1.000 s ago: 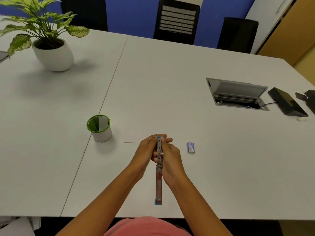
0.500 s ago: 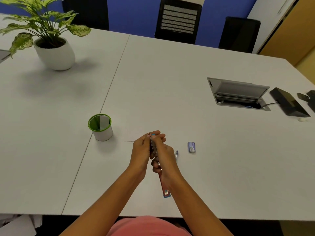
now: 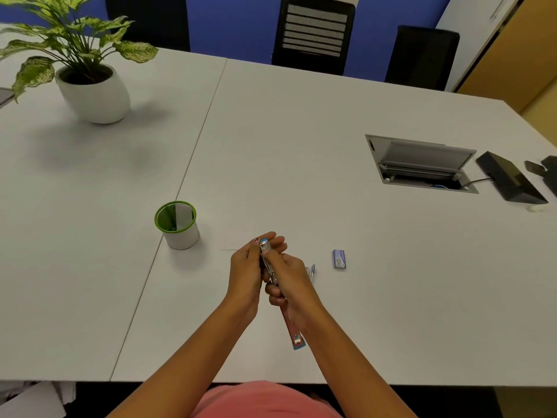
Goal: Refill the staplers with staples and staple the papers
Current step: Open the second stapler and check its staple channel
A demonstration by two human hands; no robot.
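A stapler (image 3: 294,333) is swung open, its pink top arm with a blue tip pointing toward me and its metal staple channel pointing away. My left hand (image 3: 247,276) grips the channel end from the left. My right hand (image 3: 289,282) pinches at the channel from the right, fingers curled over it. A small purple staple box (image 3: 339,259) lies on the white table (image 3: 301,146) just right of my hands. Something silvery and blue (image 3: 312,272) peeks out behind my right hand. Whether staples sit in the channel is hidden.
A green-rimmed white cup (image 3: 177,226) stands to the left of my hands. A potted plant (image 3: 90,86) sits at the far left. An open cable hatch (image 3: 422,164) and a black device (image 3: 509,181) are at the right. Chairs stand behind the table.
The stapler's pink arm has swung from straight toward me to angled right. Both hands shifted slightly left, and the silvery-blue thing came into view.
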